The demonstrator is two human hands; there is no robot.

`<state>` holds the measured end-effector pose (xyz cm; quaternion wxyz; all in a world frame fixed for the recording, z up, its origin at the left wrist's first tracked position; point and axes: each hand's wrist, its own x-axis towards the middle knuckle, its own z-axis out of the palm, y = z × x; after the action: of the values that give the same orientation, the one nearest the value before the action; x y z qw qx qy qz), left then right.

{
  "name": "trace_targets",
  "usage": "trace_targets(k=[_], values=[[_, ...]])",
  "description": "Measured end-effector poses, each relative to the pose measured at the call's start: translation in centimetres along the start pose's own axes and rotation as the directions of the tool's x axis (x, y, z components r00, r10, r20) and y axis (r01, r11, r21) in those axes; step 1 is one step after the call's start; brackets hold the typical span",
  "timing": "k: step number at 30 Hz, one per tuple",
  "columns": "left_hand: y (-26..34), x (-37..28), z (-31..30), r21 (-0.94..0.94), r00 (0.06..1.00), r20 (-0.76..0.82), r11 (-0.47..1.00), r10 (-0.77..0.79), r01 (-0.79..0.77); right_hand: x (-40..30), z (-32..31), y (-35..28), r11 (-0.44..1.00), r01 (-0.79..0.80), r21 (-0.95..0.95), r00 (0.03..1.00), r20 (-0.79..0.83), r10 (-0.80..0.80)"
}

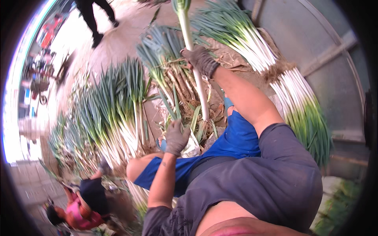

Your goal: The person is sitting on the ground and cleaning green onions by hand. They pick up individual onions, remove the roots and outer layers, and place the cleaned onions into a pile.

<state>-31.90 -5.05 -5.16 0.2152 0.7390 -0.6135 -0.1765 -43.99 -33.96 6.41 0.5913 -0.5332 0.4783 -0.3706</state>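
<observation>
My right hand (200,60), in a brown-grey work glove, grips a thick Welsh onion (201,94) around its white stalk. The onion stands nearly upright, roots down between my knees, its green top cut off by the picture's upper edge. Lower and to the left is my left hand (177,137), gloved too, thumb apart from the fingers. Loose green leaves (176,106) lie just beyond it; whether its fingers hold one is hidden. Directly ahead, a bundle of untrimmed onions (180,76) with brownish stalks and roots rests on the ground.
Clean white-stalked onions lie in piles at right, one upper (242,41) and one lower (304,103), beside a panelled wall (324,35). More onions (118,109) are heaped at left. A person in pink (82,212) sits lower left; another person's legs (96,17) show at top.
</observation>
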Motion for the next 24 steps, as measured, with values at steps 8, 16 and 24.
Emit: trace_targets(k=[8,16,24], values=[[6.6,5.4,-14.9,-0.864,0.964,-0.234,0.481,-0.128,-0.147,-12.5,3.9,-0.5,0.984,0.123,-0.127,0.65,0.76,0.017],[-2.9,-5.3,-16.0,-0.542,0.291,-0.75,0.301,-0.594,-0.784,-7.6,11.1,1.3,0.147,0.926,-0.349,0.369,0.918,-0.147],[-14.2,-30.7,-16.2,-0.749,-0.356,-0.307,0.455,-0.883,-0.482,-2.7,15.7,6.4,0.143,0.863,-0.485,0.502,0.855,-0.133]])
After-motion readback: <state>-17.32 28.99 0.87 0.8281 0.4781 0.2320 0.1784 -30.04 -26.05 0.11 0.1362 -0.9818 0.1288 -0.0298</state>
